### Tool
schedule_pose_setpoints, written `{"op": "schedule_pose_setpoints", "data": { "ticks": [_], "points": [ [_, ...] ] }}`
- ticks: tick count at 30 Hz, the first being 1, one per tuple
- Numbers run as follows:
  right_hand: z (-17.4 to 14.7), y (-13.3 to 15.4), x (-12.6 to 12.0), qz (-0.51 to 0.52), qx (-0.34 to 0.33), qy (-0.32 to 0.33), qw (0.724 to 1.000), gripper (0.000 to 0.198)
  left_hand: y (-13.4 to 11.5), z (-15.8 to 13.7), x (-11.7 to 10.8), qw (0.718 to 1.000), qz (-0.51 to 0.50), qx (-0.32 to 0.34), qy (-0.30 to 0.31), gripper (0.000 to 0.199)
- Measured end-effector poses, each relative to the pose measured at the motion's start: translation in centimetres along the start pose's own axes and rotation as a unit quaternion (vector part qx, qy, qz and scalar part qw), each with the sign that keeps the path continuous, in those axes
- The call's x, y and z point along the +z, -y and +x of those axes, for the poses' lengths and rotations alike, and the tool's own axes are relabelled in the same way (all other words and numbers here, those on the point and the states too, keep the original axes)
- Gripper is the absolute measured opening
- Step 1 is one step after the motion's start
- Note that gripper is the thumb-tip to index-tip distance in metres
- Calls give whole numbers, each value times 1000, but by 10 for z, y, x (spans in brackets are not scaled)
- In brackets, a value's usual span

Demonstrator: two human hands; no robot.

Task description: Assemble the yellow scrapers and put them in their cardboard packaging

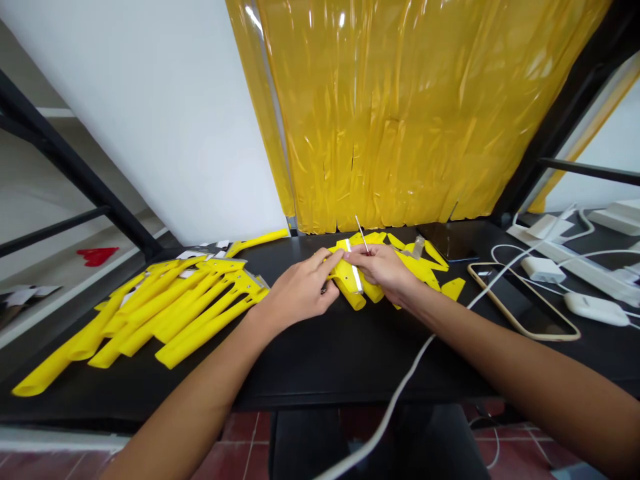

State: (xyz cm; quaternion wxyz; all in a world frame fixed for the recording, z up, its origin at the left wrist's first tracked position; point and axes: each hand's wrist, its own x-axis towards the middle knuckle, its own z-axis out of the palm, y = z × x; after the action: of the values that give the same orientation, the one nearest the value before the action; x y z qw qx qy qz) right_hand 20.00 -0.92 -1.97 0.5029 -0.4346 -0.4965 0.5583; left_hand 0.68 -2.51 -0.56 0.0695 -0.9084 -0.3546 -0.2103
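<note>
Both hands are at the middle of the black table, over a yellow plastic part [344, 277] that has a pale shiny strip across it. My left hand [303, 287] is closed, its thumb and fingers pinching the part from the left. Thumb and fingers of my right hand [383, 270] are pressed together at the strip, and a thin metal rod-like tool [361, 230] slants up out of them. Its working end is hidden by the fingers. Beside and behind the hands lie more flat yellow pieces [420, 270].
A heap of yellow tube-shaped handles [185, 307] lies on the table [320, 373] at left. To the right are a phone [525, 300], a dark tablet-like slab [447, 241], white chargers [543, 270] and a power strip [595, 267]. A white cable [400, 393] crosses in front. Behind hangs a yellow plastic curtain [400, 133].
</note>
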Motion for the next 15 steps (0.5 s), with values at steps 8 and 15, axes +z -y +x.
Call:
{"op": "schedule_pose_setpoints", "data": {
  "ticks": [8, 15],
  "points": [
    [-10, 7, 13, 54, -20, 27, 998, 35, 14, -1, 14, 986, 113, 68, -99, 46],
    [-17, -7, 14, -194, -272, 33, 942, 28, 29, 0, 6, 988, 93, -77, -100, 41]
  ]
}}
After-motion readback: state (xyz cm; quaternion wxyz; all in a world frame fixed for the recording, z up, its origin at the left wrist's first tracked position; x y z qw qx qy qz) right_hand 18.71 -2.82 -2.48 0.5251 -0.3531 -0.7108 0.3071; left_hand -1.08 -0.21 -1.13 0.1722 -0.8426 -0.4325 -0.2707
